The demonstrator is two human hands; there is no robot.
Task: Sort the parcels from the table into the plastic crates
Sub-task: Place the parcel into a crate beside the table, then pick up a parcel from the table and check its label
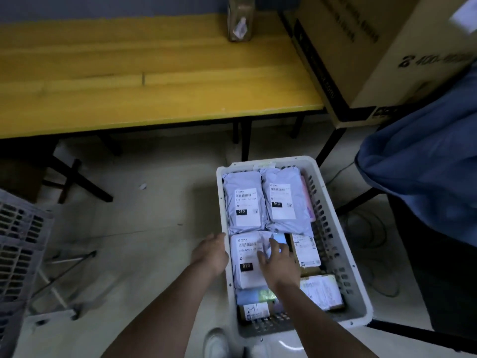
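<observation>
Fingers of your right hand point(277, 262) lie spread and flat on the nearest grey parcel point(247, 262), pressing, not gripping it. Your left hand point(210, 253) rests loosely open against the white crate's point(333, 202) left rim, holding nothing. Three grey bagged parcels lie in the crate, plus about three boxes. One wrapped parcel point(240, 20) stands on the yellow table point(129, 73). Second crate point(18, 241) at left.

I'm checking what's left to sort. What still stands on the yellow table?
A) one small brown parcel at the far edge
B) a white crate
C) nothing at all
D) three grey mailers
A: a single small brown parcel stands at the far edge of the yellow table, while the grey mailers lie in the white crate on the floor.
</observation>
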